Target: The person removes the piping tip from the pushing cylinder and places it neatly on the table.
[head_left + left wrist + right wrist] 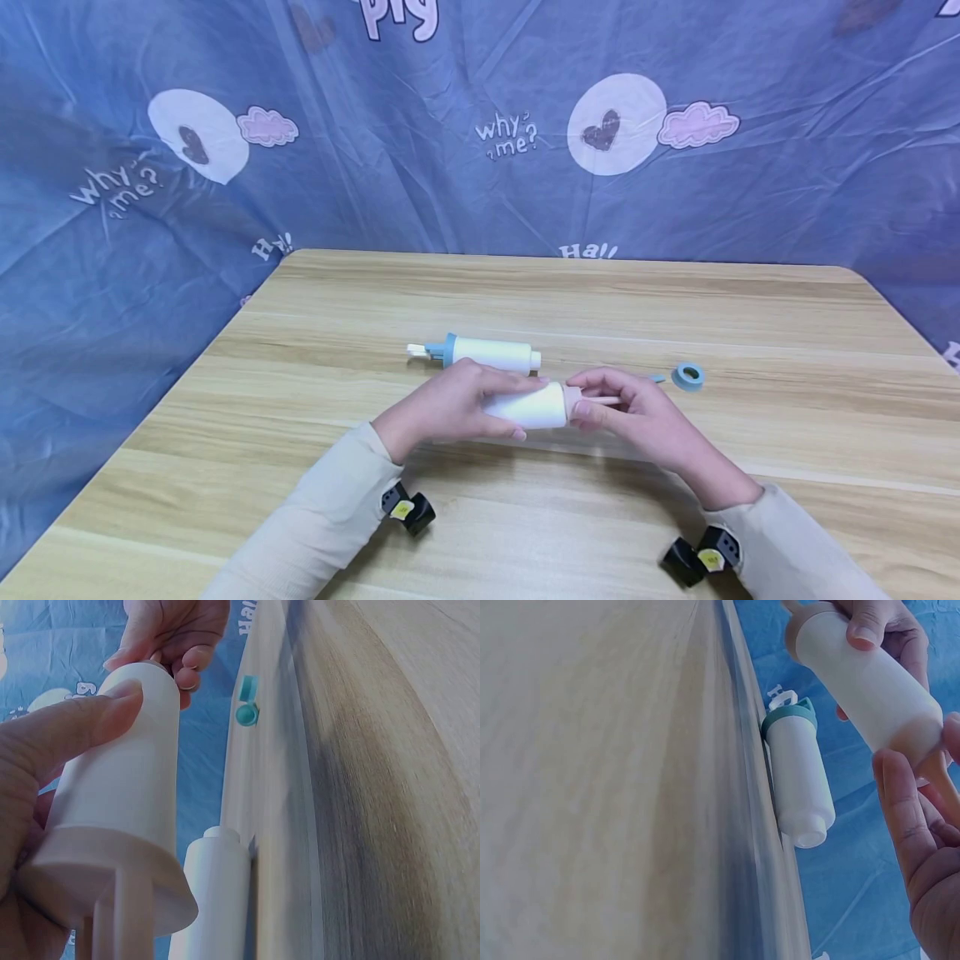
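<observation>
A white balloon pump with a pale pink flange is held level above the table. My left hand grips its barrel, thumb laid along the side, in the head and left wrist views. At the other end my right hand pinches a pale pink nozzle cap against the barrel. Its thin nozzle points out between the fingers. Whether the cap is fastened cannot be seen. Behind my left hand lies a second white pump with a blue flange.
A blue nozzle cap lies on the wooden table beyond my right hand, its nozzle partly hidden. A blue printed cloth hangs behind the table. Small black cameras are strapped to both wrists.
</observation>
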A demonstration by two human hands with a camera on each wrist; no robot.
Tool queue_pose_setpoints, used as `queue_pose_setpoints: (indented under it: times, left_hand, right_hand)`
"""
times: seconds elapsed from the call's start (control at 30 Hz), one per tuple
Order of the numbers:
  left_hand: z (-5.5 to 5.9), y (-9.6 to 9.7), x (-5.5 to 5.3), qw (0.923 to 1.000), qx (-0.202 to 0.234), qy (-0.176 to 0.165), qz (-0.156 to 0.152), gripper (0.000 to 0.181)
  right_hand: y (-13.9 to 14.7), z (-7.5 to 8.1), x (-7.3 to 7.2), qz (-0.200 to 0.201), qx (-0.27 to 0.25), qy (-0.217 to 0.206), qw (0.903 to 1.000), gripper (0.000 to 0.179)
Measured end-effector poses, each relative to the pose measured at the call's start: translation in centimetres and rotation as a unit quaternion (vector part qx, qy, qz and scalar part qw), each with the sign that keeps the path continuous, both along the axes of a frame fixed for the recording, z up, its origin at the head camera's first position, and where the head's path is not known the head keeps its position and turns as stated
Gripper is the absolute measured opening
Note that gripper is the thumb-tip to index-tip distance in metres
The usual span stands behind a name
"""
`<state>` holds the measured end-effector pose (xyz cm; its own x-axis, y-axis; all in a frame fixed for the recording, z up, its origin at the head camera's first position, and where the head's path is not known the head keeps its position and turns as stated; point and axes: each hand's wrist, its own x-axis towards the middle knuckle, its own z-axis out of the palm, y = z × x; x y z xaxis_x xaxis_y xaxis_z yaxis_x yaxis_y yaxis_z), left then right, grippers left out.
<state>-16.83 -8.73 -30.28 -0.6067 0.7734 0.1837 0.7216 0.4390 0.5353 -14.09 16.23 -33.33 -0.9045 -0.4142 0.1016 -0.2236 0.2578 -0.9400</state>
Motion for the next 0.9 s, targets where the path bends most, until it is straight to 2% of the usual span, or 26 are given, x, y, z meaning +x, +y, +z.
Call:
queue_pose_setpoints:
  times: [0.17,0.3,0.53,0.7,0.9]
  left_hand:
    - [-0.02,-0.03,0.04,0.9999,-0.004,-0.01,0.008,0.056]
    - [-0.05,-0.03,0.03,0.9999,-0.007,-0.011,0.011,0.057]
    - [-0.09,-0.02,0.1,0.9996,-0.013,-0.021,0.014,0.056]
    - [-0.12,-0.07,0.11,0.9997,-0.013,-0.016,0.011,0.056]
    - [-0.11,-0.22,0.16,1.0,-0.006,-0.002,0.005,0.056]
  right_hand:
    - [-0.05,0.03,0.16,-0.022,0.026,0.013,0.9993,0.031]
    - [-0.13,-0.02,0.21,-0.029,0.025,0.026,0.9989,0.031]
    - [-0.28,-0.16,0.38,-0.003,-0.015,0.024,0.9996,0.036]
    - [-0.27,-0.11,0.48,0.005,-0.011,0.027,0.9996,0.041]
    - [-0.17,-0.04,0.57,0.013,0.007,0.028,0.9995,0.039]
